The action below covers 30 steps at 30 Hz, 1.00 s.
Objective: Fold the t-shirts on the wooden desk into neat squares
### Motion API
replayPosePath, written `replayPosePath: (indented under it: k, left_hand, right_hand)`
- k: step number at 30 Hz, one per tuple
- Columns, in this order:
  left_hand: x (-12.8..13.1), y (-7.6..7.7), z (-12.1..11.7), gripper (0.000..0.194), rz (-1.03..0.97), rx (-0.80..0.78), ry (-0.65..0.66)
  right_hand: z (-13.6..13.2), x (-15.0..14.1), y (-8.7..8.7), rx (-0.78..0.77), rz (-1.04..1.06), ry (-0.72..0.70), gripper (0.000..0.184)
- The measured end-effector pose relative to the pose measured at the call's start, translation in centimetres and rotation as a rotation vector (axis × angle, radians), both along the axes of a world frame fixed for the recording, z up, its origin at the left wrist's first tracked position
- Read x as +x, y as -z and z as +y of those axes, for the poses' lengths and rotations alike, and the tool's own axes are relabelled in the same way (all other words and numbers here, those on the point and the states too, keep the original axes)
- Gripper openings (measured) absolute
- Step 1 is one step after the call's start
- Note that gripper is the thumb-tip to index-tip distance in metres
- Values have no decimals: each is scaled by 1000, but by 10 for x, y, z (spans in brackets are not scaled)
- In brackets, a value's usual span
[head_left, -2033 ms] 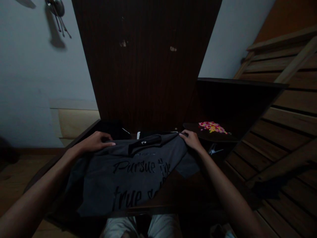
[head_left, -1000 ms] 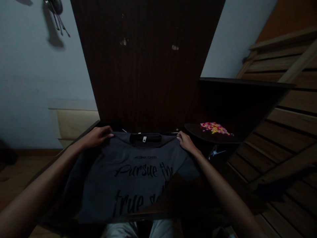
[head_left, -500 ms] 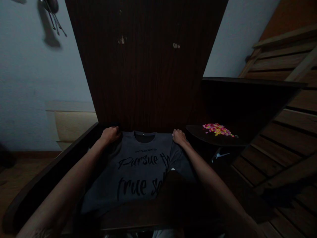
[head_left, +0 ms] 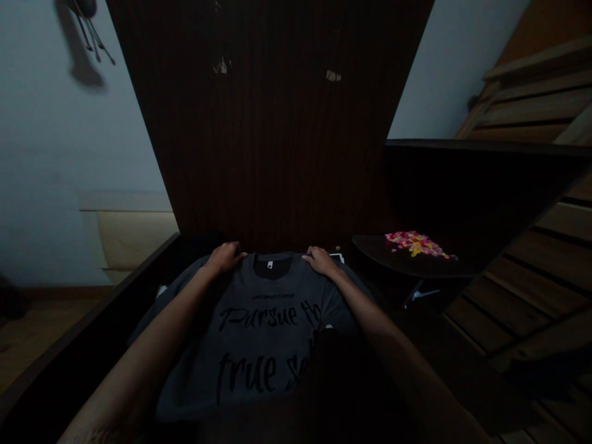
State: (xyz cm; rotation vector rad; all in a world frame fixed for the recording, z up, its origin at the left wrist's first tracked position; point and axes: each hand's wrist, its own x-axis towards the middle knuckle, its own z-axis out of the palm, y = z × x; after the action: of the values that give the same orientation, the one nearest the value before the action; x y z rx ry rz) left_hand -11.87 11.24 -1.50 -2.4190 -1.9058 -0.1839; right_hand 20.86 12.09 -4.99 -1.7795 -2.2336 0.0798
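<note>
A dark grey T-shirt [head_left: 268, 339] with black lettering lies spread in front of me, its collar at the far end. Inside the neck a small white label shows. At the left shoulder, beside the collar, my left hand [head_left: 226, 256] is closed on the fabric. My right hand [head_left: 320, 260] pinches the right shoulder close to the other side of the neck. Both sleeves spread outward beneath my forearms. Deep shadow covers the shirt's lower right part.
A tall dark wooden panel [head_left: 277, 135] rises behind the shirt. To the right, a rounded shelf [head_left: 374, 253] carries a heap of pink, red and yellow pieces [head_left: 416, 243]. A dark raised edge [head_left: 92, 327] runs along the left. Wooden slats [head_left: 518, 271] stand far right.
Both hands have moved inward along the shoulders toward the collar. The neckline, folded over earlier, now lies open with its label showing. The view has shifted slightly.
</note>
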Motion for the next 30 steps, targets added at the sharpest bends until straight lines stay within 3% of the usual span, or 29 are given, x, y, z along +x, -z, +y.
replayPosePath:
  k: [3,6,13,18,21,24,27,30]
  left_hand:
    - [0,-7,2,52,-90,118,-143]
    - [4,-3,5,55,-69,166,-226]
    - [9,27,5,46,83,161,-124]
    - [14,11,-8,41,94,306,-77]
    - [20,-5,-29,33,58,358,-12]
    - [15,-9,-65,30,-18,404,-5]
    - [-3,1,-113,35,-112,387,-55]
    - [-26,16,-159,47,-238,259,-214]
  right_hand:
    - [4,2,-8,94,17,144,26]
    - [7,-2,-7,138,-30,227,31]
    - [1,-17,18,131,-149,258,32]
    - [-16,-18,7,229,-123,195,26]
    - [-40,-18,-1,311,-34,102,20]
    - [-74,-10,-1,325,109,-30,20]
    - [-115,5,9,169,262,-131,36]
    - [-152,18,25,-18,341,-126,49]
